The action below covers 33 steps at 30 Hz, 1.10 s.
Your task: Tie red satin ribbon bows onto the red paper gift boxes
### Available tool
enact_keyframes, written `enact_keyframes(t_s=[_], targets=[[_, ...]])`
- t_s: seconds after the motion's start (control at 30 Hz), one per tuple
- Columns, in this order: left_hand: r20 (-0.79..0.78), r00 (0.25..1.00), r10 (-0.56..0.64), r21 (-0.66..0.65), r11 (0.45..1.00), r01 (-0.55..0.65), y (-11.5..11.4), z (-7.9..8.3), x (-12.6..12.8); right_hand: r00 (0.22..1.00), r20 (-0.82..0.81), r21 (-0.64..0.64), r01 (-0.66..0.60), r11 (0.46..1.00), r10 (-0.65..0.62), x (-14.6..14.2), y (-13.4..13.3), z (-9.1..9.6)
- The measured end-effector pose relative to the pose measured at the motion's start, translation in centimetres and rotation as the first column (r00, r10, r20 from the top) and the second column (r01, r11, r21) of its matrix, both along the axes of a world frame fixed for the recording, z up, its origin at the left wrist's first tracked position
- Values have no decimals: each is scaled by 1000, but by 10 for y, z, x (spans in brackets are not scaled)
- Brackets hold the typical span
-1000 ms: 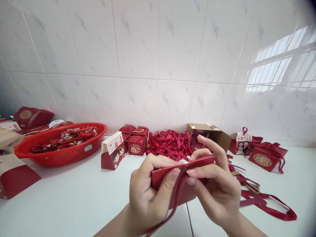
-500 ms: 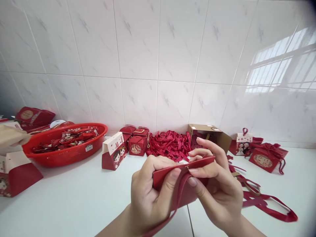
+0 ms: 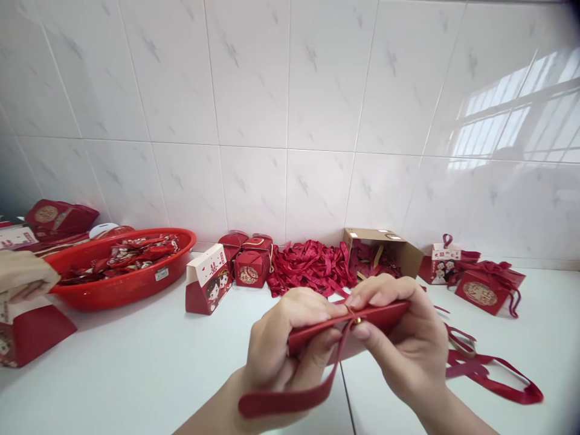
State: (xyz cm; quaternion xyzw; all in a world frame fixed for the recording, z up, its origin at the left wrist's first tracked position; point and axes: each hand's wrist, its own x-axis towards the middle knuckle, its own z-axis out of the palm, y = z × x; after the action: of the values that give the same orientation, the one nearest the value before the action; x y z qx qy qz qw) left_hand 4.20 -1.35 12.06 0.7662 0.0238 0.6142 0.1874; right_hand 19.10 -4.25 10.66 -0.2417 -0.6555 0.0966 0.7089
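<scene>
Since half a second before, the right hand (image 3: pixel 410 347) had curled its raised fingers (image 3: pixel 376 297) down over the top edge of the folded red box (image 3: pixel 389 314), and the ribbon (image 3: pixel 290 400) had swung out towards the camera in a wide loop.

In the head view, both hands held the folded red box in the air above the bench (image 3: pixel 136 374), near its front edge. The left hand (image 3: pixel 281 347) was closed on the box's left end, thumb on top and fingers beneath. The right hand pinched the box's top edge between thumb and forefinger, just at a small gold bead (image 3: pixel 357 320) where the ribbon joined the box. The ribbon hung down from there and crossed below the left hand.

Farther back against the tiled wall lay a heap of red ribbons (image 3: pixel 312 263), a cardboard carton (image 3: pixel 385 248) on its side, several small gift boxes (image 3: pixel 208 281) and a red basin (image 3: pixel 118 287). Another person's hand (image 3: pixel 25 278) rested at the far left edge.
</scene>
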Motion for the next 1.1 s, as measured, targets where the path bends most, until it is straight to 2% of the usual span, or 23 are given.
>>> enact_keyframes(t_s=[0.1, 0.2, 0.27, 0.33, 0.4, 0.47, 0.53, 0.63, 0.7, 0.77, 0.83, 0.97, 1.1], targets=[[-220, 970, 101, -72, 990, -119, 4, 6, -10, 993, -70, -4, 98, 995, -99, 6, 2, 5], [-432, 871, 233, -1, 966, -259, 10, 15, -25, 975, -114, 19, 193, 981, -190, 14, 2, 11], [-473, 833, 288, 53, 953, -300, 13, 20, -35, 966, -119, 32, 234, 972, -229, 18, 1, 14], [-433, 841, 323, 90, 944, -316, 15, 25, -42, 962, -105, 31, 256, 966, -252, 20, 0, 16], [-318, 887, 333, 74, 942, -327, 13, 28, -44, 967, -75, 36, 249, 968, -245, 20, -1, 15], [-155, 935, 318, 10, 947, -320, 8, 29, -44, 981, -4, 55, 192, 980, -192, 19, -2, 13], [-29, 953, 301, -93, 949, -302, 4, 28, -42, 988, 112, 74, 102, 992, -110, 18, -3, 11], [-59, 972, 229, -261, 936, -236, -2, 29, -39, 963, 268, 110, -7, 994, -22, 16, -5, 9], [-137, 978, 157, -354, 914, -197, -4, 30, -37, 944, 330, 148, -32, 988, -19, 16, -6, 10], [-177, 978, 112, -393, 903, -175, -6, 33, -35, 927, 373, 184, -27, 983, -44, 16, -7, 11], [-230, 966, 118, -360, 912, -197, -6, 35, -35, 917, 394, 194, -13, 981, -66, 17, -7, 12], [-361, 907, 217, -152, 946, -286, -3, 34, -35, 916, 397, 167, -2, 986, -65, 21, -6, 11], [-323, 904, 279, -61, 947, -315, 1, 27, -34, 916, 393, 165, 12, 986, -77, 22, -7, 12]])
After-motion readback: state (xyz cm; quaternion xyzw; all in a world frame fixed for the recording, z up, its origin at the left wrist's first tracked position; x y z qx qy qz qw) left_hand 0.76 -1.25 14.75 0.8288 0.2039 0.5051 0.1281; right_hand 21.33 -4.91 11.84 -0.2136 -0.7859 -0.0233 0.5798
